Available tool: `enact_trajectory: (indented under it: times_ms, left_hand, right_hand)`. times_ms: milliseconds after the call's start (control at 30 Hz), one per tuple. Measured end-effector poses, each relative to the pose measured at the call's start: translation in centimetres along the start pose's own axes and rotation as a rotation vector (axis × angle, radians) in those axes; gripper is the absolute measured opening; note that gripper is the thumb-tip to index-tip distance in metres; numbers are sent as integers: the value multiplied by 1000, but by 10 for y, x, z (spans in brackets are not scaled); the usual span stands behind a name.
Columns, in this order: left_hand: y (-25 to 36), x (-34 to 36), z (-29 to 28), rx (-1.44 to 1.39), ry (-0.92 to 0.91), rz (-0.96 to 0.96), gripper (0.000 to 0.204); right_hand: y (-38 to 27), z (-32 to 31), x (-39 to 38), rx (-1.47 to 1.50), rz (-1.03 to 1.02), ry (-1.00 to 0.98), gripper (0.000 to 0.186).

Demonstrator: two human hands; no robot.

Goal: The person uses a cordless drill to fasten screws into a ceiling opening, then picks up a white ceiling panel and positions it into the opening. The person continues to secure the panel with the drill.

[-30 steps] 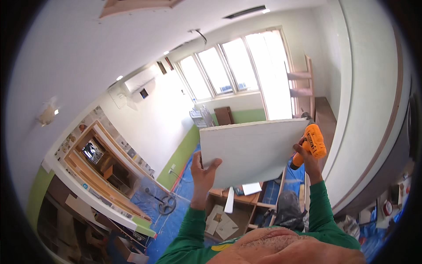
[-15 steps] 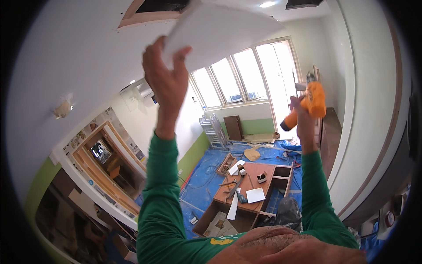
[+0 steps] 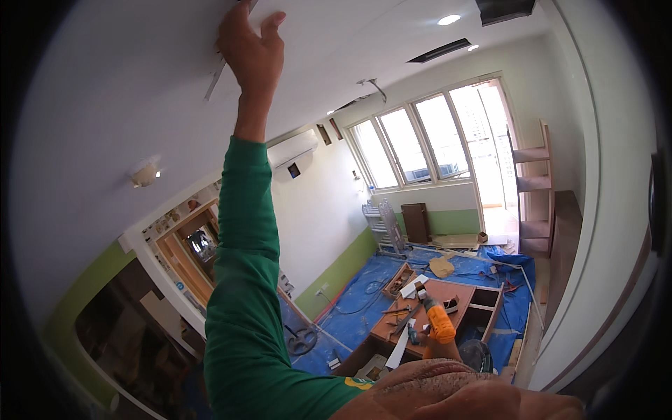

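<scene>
My left hand (image 3: 253,45) is raised to the ceiling, fingers curled at the edge of a white panel (image 3: 315,28) and thumb extended beneath it. The panel lies close against the ceiling, its upper part outside the picture. A narrow gap (image 3: 215,78) shows beside my fingers. Low in front of my chest, my right hand (image 3: 442,348) grips an orange power drill (image 3: 439,320). Most of that hand is hidden behind the drill and by my body.
Below stands a brown wooden cabinet (image 3: 448,292) with tools on top. Blue sheeting (image 3: 350,297) covers the floor. A folded ladder (image 3: 383,225) stands near the far wall. Ceiling openings (image 3: 439,50) and a hanging cable (image 3: 378,89) are ahead.
The panel has gone from hanging tilted to lying near the ceiling, covering the opening there. My left hand has risen with it. My right hand has lowered the drill toward my chest.
</scene>
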State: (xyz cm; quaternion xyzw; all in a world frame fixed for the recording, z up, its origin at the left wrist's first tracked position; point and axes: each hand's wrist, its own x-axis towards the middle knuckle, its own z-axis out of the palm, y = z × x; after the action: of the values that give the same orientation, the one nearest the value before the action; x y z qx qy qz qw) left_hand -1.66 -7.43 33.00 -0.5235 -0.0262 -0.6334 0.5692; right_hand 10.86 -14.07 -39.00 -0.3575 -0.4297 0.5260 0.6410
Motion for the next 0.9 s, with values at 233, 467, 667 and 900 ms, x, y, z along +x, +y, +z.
enact_trajectory:
  times_ms: [233, 467, 667, 900]
  left_hand:
    - [0, -7, 14, 34, -86, -152, 62]
    - [-26, -15, 16, 29, -50, -43, 57]
    - [5, -2, 18, -48, -99, -59, 48]
    - [21, 9, 36, -124, 37, 17, 45]
  right_hand:
    - [13, 12, -40, 170, 150, -11, 25]
    - [-42, -37, -70, -264, 110, 30, 24]
    - [-82, -70, -95, -550, 138, 70, 23]
    - [-97, -72, -109, -477, 149, 110, 22]
